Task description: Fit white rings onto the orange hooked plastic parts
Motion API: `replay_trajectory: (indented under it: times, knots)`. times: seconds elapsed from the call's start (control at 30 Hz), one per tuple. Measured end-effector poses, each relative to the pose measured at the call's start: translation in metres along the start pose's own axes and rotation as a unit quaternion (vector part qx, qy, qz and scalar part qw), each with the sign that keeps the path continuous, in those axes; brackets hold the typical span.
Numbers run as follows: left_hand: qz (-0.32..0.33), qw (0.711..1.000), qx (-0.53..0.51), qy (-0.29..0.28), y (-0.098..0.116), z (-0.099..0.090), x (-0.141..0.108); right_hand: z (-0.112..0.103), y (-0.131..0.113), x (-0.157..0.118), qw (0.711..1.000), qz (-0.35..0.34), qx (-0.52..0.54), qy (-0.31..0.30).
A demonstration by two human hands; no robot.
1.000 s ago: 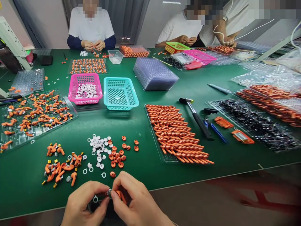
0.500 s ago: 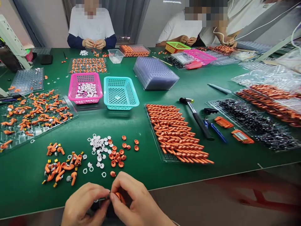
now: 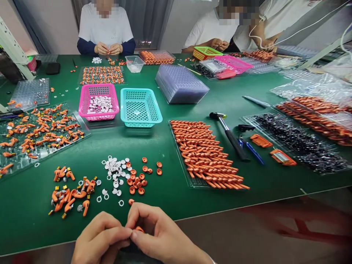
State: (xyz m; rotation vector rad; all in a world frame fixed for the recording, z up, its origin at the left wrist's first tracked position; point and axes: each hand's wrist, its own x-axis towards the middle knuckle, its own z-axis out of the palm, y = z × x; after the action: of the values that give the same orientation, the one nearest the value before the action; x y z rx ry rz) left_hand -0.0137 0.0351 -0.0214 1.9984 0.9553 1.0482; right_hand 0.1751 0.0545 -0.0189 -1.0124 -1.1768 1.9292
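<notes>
At the table's front edge my left hand (image 3: pixel 103 236) is closed in a pinch, its fingertips meeting those of my right hand; what it grips is hidden. My right hand (image 3: pixel 158 233) is closed around a small orange part (image 3: pixel 139 229), which shows only in part between thumb and forefinger. Just beyond the hands lie small orange cups (image 3: pixel 141 191), white discs and rings (image 3: pixel 115 168), and a loose group of orange earbud-shaped pieces (image 3: pixel 68 200) with yellow and silver bits.
A pink basket (image 3: pixel 99 116) with white discs stands beside a turquoise basket (image 3: pixel 141 121). Trays of orange parts lie left and right. A hammer (image 3: pixel 231 137), blue-handled pliers (image 3: pixel 254 153) and clear stacked trays (image 3: pixel 181 86) are farther off. Several people sit or stand across the table.
My left fingers have closed in against my right fingertips, and the dark and silvery bit seen between them is now hidden. Less of the orange part shows.
</notes>
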Motion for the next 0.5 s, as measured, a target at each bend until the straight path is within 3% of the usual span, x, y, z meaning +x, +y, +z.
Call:
replay_trajectory:
  times: [0.3, 0.5]
  knots:
    - [-0.036, 0.998, -0.034, 0.03, 0.002, 0.005, -0.003, 0.021, 0.034, 0.006, 0.98, -0.01, 0.195, 0.049]
    - [-0.161, 0.977, -0.107, 0.088, -0.001, 0.007, -0.001, 0.016, 0.027, 0.006, 0.973, 0.038, 0.227, 0.024]
